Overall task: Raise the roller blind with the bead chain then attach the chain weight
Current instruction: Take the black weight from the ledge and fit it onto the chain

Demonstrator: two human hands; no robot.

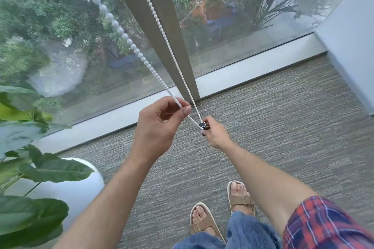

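A white bead chain (pixel 155 20) hangs in two strands from above and meets in a loop low down, in front of a tan window post (pixel 162 32). My left hand (pixel 159 125) pinches the left strand between thumb and forefinger just above the loop. My right hand (pixel 214 132) holds a small dark chain weight (pixel 202 125) at the bottom of the loop, touching the chain. The roller blind itself is out of view above.
A floor-to-ceiling window (pixel 242 16) stands ahead with a pale sill (pixel 253 66) along the grey carpet (pixel 263 127). A large-leafed plant (pixel 40 168) in a white pot (pixel 81 188) is at my left. A white wall (pixel 354 36) is at right. My sandalled feet (pixel 222 212) are below.
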